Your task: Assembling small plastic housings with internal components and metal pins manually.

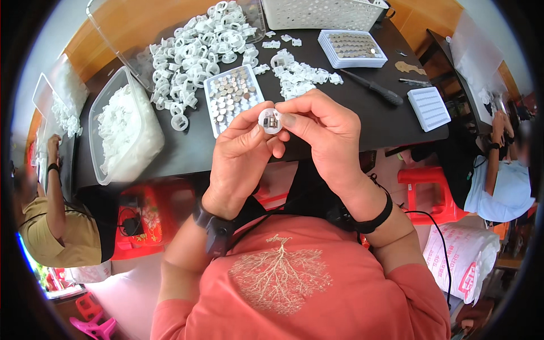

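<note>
Between my two hands, over the table's near edge, is a small round white plastic housing [270,121] with dark and shiny metal parts inside. My left hand [241,153] pinches its left side between thumb and fingers. From the right, my right hand [331,133] closes thumb and forefinger on its edge. Just beyond my left hand lies a white tray [213,90] of silvery, coin-shaped discs that look like button cells. Behind the hands is a heap of small white plastic pieces [297,73], and left of it a larger pile of white ring-shaped parts [190,56].
A clear bin [136,150] of white parts stands at left. At the back are a white perforated basket [323,14] and stacked trays [343,59] of discs. A dark-handled screwdriver [377,90] and white tray [429,109] lie at right. People work at both sides, near red stools [436,192].
</note>
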Action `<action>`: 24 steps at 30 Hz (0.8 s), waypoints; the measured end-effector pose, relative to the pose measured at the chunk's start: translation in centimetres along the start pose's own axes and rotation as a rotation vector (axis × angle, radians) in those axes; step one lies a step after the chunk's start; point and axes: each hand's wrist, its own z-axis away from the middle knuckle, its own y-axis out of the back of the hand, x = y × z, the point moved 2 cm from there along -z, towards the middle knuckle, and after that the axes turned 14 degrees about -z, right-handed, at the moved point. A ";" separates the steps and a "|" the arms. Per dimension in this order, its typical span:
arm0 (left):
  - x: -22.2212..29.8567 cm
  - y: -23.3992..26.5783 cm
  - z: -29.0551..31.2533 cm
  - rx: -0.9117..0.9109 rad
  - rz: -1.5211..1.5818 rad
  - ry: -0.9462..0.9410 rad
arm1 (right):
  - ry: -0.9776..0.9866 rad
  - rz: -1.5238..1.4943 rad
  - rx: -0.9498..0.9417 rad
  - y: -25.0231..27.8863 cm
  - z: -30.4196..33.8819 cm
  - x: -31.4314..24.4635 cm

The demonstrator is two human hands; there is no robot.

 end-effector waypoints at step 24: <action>0.4 0.2 0.3 0.005 0.000 -0.043 | 0.170 0.226 -0.114 -1.1 -0.7 0.8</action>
